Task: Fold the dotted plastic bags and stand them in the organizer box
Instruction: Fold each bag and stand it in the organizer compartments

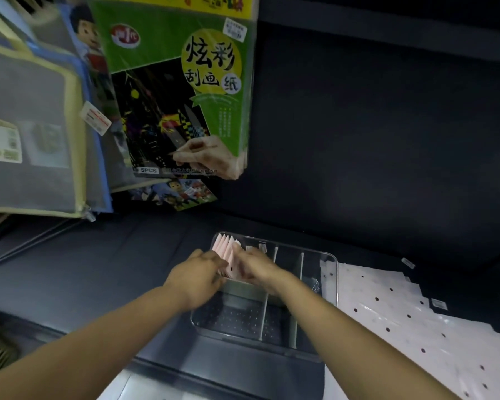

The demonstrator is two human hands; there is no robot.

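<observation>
— Looking through the head camera, how far along is the job?

— Partway, I judge. A row of folded bags [225, 247] already stands upright in the far-left compartment of the clear organizer box [328, 280], which sits on the dark worktop [104, 264] toward its near edge. Both hands are at that row: the left hand [195, 277] comes in from the box's left wall and the right hand [256, 268] from over the first divider [267, 295], with one more pale folded piece between them.

— Are the fingers gripping it?

— They curl toward the piece and seem to pinch it, but the hands are blurred, so I cannot tell for certain how each holds it.

— What is left?

— Plenty. A stack of flat dotted plastic bags [410, 319] lies unfolded just beside the box's right wall, spreading to the worktop's near-right corner. The near part of the left compartment and the narrower compartments to the right look unfilled.

— Anything else around?

— A green scratch-paper pack [173, 82] and zip folders [35, 134] hang at the far left, well apart from the box.
</observation>
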